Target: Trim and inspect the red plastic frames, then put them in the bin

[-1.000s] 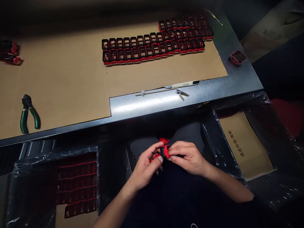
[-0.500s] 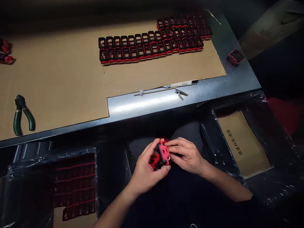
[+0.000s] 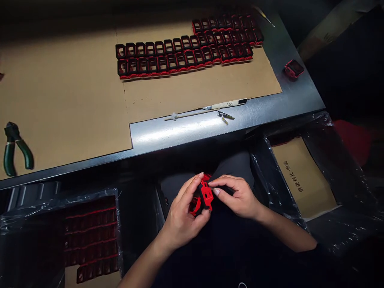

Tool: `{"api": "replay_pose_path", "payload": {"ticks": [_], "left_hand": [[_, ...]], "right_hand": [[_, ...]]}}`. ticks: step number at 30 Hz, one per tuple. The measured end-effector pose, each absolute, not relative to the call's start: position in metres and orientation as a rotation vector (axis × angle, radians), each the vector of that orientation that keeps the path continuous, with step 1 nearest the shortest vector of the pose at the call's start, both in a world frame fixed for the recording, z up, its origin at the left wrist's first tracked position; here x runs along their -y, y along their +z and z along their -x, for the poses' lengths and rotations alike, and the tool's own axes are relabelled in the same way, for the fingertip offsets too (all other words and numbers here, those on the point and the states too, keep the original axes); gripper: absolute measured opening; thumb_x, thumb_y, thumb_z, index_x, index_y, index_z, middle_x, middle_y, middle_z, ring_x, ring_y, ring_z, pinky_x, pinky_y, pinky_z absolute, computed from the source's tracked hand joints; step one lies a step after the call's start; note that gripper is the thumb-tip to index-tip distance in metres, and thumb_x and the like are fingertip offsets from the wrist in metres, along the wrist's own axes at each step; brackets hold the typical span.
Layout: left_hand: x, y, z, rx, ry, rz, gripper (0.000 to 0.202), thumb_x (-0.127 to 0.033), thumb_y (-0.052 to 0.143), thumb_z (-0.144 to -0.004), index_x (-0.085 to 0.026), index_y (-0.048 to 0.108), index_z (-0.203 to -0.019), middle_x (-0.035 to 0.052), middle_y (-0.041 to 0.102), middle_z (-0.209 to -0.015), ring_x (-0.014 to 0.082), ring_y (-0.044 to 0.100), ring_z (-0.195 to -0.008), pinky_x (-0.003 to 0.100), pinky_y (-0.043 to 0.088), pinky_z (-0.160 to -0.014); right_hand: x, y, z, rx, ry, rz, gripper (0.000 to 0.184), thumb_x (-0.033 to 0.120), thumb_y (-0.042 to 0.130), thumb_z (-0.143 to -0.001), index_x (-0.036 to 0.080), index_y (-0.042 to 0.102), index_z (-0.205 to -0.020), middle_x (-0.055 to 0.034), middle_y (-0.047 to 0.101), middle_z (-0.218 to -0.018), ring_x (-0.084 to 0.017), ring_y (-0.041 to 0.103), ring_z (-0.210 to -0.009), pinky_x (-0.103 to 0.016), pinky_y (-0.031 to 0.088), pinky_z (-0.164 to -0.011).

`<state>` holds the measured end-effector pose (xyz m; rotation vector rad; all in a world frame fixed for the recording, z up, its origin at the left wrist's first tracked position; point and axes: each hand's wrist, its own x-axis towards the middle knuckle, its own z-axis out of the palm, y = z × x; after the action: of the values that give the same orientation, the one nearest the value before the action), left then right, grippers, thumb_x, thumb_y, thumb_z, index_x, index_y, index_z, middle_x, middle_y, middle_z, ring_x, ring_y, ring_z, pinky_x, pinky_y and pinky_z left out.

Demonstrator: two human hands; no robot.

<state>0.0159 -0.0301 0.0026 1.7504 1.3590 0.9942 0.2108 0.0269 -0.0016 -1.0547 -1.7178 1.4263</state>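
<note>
Low over my lap, my left hand point(image 3: 184, 210) is wrapped round a red and black watch-like plastic case point(image 3: 206, 195), thumb below and fingers above. The case is tilted, its red face with small square openings turned to the right. At its right edge, the bent forefinger and thumb of my right hand point(image 3: 240, 196) pinch loosely, the forefinger touching the upper edge. Whether a small part lies between these fingertips I cannot make out. My left fingers hide the far side of the case.
Rows of similar cases point(image 3: 162, 64) stand on the cardboard-covered bench point(image 3: 75, 100); another case point(image 3: 294, 69) lies right. Green-handled cutters point(image 3: 18, 148), a white-handled knife point(image 3: 228, 105), a thin stick point(image 3: 192, 114) and small clippers point(image 3: 225, 116) lie nearby. Plastic-lined boxes point(image 3: 118, 224) flank my lap.
The view has shifted slightly, so the bench things sit further left. The case has turned a little in my left hand. My right fingers have drawn back from its face toward its edge.
</note>
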Motion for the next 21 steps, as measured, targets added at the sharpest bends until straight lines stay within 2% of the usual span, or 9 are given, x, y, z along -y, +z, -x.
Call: {"api": "replay_pose_path", "payload": {"ticks": [3,7,10,12,13,17,21], "left_hand": [[0.030,0.003,-0.016,-1.369,0.931,-1.778,0.081,-0.007,0.059,-0.081,-0.026,0.030,-0.154,0.0140,0.052,-0.147,0.0256,0.055,-0.134,0.042,0.055,-0.105],[0.032,0.002,-0.016,-1.361,0.875,-1.799,0.083,-0.007,0.060,-0.081,-0.026,0.028,-0.156,0.0148,0.054,-0.144,0.0272,0.059,-0.130,0.041,0.058,-0.099],[0.033,-0.001,-0.016,-1.356,0.888,-1.774,0.090,-0.010,0.061,-0.082,-0.026,0.017,-0.158,0.0161,0.056,-0.144,0.0221,0.071,-0.106,0.035,0.063,-0.084],[0.034,-0.002,-0.016,-1.360,0.906,-1.757,0.093,-0.011,0.061,-0.082,-0.025,0.010,-0.159,0.0180,0.056,-0.144,0.0175,0.073,-0.087,0.032,0.064,-0.075],[0.034,-0.003,-0.015,-1.356,0.917,-1.760,0.094,-0.012,0.061,-0.083,-0.024,0.008,-0.159,0.0188,0.057,-0.144,0.0169,0.072,-0.085,0.032,0.063,-0.075],[0.036,-0.009,-0.014,-1.289,1.007,-1.800,0.097,-0.013,0.063,-0.084,-0.022,0.003,-0.160,0.0209,0.058,-0.143,0.0206,0.072,-0.098,0.035,0.062,-0.082],[0.036,-0.015,-0.013,-1.216,1.105,-1.816,0.097,-0.014,0.066,-0.084,-0.022,0.006,-0.160,0.0236,0.058,-0.142,0.0162,0.073,-0.082,0.032,0.062,-0.076]], "right_hand": [[-0.026,-0.001,-0.212,1.530,1.700,1.093,0.018,0.023,0.064,-0.090,0.018,0.074,-0.104,-0.0055,0.075,-0.091,-0.015,0.069,-0.078,-0.028,0.055,-0.071],[-0.026,-0.002,-0.210,1.177,2.110,1.050,0.027,0.035,0.075,-0.084,0.016,0.072,-0.102,-0.0027,0.072,-0.083,-0.012,0.065,-0.070,-0.024,0.052,-0.066],[-0.025,-0.004,-0.207,1.013,2.245,1.024,0.027,0.035,0.081,-0.079,0.015,0.071,-0.094,0.0008,0.069,-0.072,-0.008,0.062,-0.061,-0.022,0.051,-0.063],[-0.025,-0.008,-0.205,0.919,2.311,1.004,0.028,0.035,0.084,-0.076,0.014,0.070,-0.090,0.0015,0.068,-0.068,-0.008,0.061,-0.057,-0.020,0.052,-0.059],[-0.024,-0.010,-0.205,0.876,2.338,0.990,0.029,0.036,0.085,-0.075,0.014,0.070,-0.088,0.0014,0.069,-0.068,-0.008,0.062,-0.055,-0.020,0.052,-0.057],[-0.023,-0.022,-0.206,0.742,2.428,0.906,0.034,0.039,0.088,-0.070,0.014,0.068,-0.081,0.0013,0.069,-0.065,-0.007,0.061,-0.048,-0.017,0.050,-0.048],[-0.022,-0.031,-0.209,0.666,2.490,0.806,0.036,0.040,0.090,-0.066,0.014,0.066,-0.075,0.0007,0.070,-0.064,-0.008,0.061,-0.046,-0.016,0.048,-0.044]]}}
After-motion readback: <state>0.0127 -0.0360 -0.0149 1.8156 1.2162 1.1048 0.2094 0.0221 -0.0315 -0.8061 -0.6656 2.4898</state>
